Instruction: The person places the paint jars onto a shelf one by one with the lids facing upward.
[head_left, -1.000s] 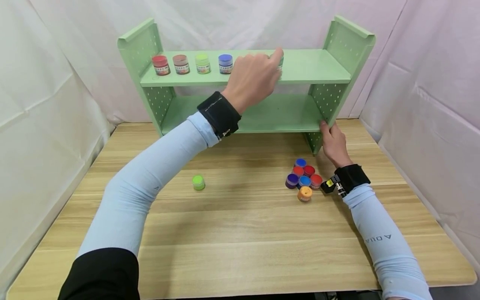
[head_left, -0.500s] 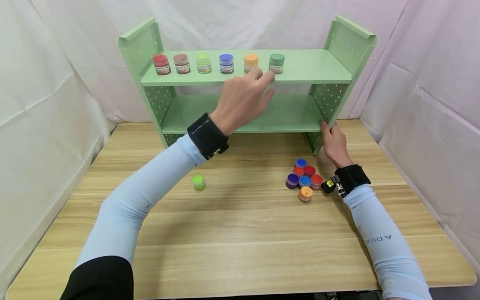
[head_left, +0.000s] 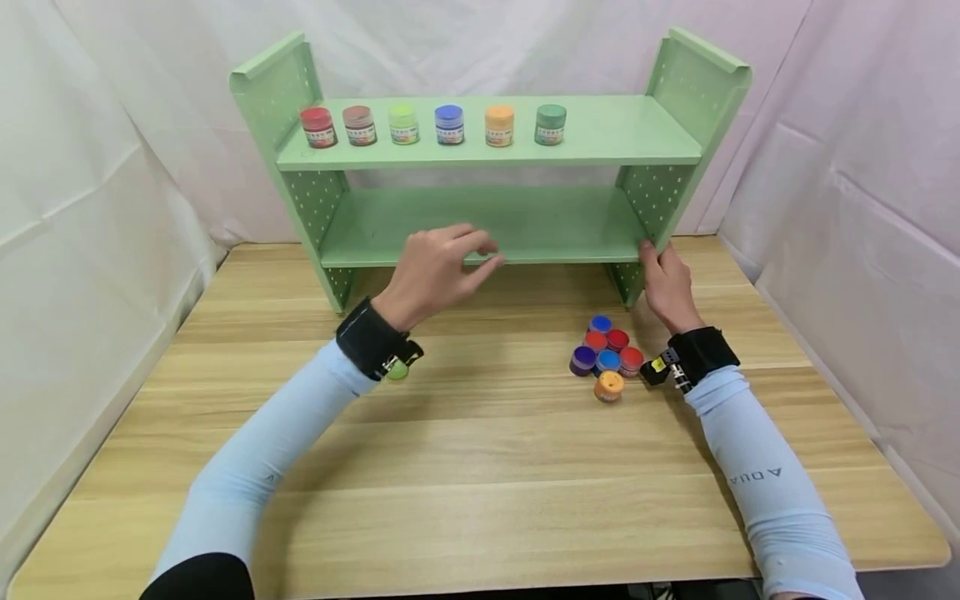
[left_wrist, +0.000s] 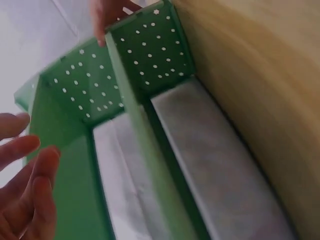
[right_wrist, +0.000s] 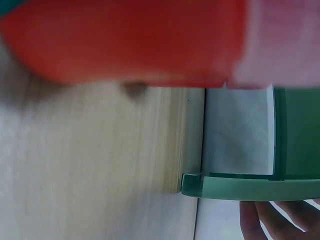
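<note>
A light green two-tier shelf (head_left: 487, 218) with dotted side panels stands at the back of the table. On its upper tier is a row of small paint jars: red (head_left: 318, 127), brown (head_left: 360, 126), light green (head_left: 403, 124), blue (head_left: 449, 125), orange (head_left: 498, 127) and dark green (head_left: 551, 125). My left hand (head_left: 441, 271) hovers before the lower tier, fingers loosely bent, holding nothing. With thumb inside and fingers outside, my right hand (head_left: 670, 292) grips the shelf's right panel low down. A lime-lidded jar (head_left: 397, 370) on the table is partly hidden behind the left wrist.
Several jars with blue, red, purple and orange lids cluster near my right wrist, the orange jar (head_left: 609, 386) foremost. A red jar (right_wrist: 140, 40) looms close in the right wrist view. White cloth (head_left: 90, 208) hangs around the wooden table (head_left: 480, 500).
My left hand has come away from the dark green jar on the upper tier, moving down and left. The right hand stays on the shelf panel.
</note>
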